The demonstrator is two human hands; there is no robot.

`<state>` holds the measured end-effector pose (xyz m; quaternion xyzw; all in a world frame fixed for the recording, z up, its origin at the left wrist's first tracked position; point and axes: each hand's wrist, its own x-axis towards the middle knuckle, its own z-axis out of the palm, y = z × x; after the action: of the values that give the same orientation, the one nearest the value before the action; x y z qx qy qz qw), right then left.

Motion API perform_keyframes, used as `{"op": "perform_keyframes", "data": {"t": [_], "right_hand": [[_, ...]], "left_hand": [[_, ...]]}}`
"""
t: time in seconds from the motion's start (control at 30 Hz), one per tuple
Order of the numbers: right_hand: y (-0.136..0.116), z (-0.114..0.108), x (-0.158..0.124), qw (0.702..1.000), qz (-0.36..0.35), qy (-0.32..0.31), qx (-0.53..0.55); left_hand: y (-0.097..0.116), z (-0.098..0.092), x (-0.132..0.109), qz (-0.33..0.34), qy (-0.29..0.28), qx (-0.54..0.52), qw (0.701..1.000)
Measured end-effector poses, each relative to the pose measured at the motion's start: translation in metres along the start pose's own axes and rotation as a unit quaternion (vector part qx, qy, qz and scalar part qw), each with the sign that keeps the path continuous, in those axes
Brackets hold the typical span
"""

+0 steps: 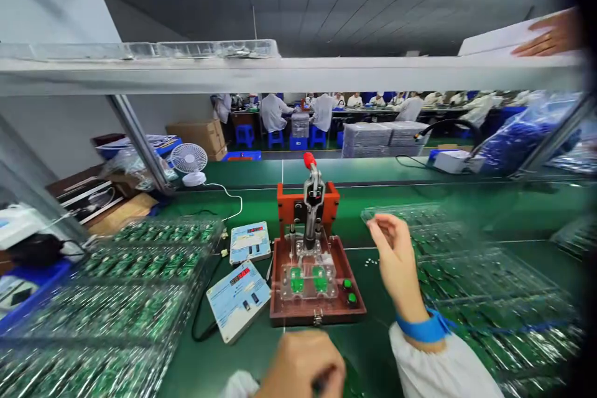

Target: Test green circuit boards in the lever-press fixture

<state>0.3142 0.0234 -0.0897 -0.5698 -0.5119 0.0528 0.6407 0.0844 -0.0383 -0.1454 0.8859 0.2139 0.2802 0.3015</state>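
My left hand (303, 367) is at the bottom centre, blurred, its fingers curled round something dark that I cannot make out. Further right, my right hand (394, 255) is raised with a blue wrist strap (424, 327) below it. Its thumb and fingers are bent together near the corner of a clear plastic tray (368, 214); whether they touch it or hold something small is unclear. Between and beyond my hands stands a test fixture (318, 317) with a red-tipped toggle clamp (311, 199). Two green boards (297, 280) show in its clear plate, and green buttons (351, 297) sit at its right.
Left of the fixture are two meter boxes (240, 301) with red displays. Stacked trays of circuit boards (140, 267) fill the left side; more trays (489, 298) stand at right. Small white bits (371, 262) lie by my right hand. A shelf (298, 73) crosses above; another person's hand (548, 37) is there.
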Motion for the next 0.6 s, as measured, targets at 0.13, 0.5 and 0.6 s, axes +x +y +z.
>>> {"op": "perform_keyframes", "data": {"t": [0.13,0.5,0.6], "right_hand": [[0.028,0.008,-0.05,0.992,0.006,-0.119,-0.035],[0.029,0.031,-0.081,0.959,-0.087,-0.236,-0.13],[0.027,0.032,-0.079,0.968,-0.031,-0.243,-0.051]], "left_hand": [[-0.036,-0.041,0.006,-0.122,0.228,0.076,0.963],[-0.066,-0.033,0.018,-0.182,0.21,0.182,0.943],[-0.066,-0.034,0.019,-0.18,0.22,0.16,0.945]]}}
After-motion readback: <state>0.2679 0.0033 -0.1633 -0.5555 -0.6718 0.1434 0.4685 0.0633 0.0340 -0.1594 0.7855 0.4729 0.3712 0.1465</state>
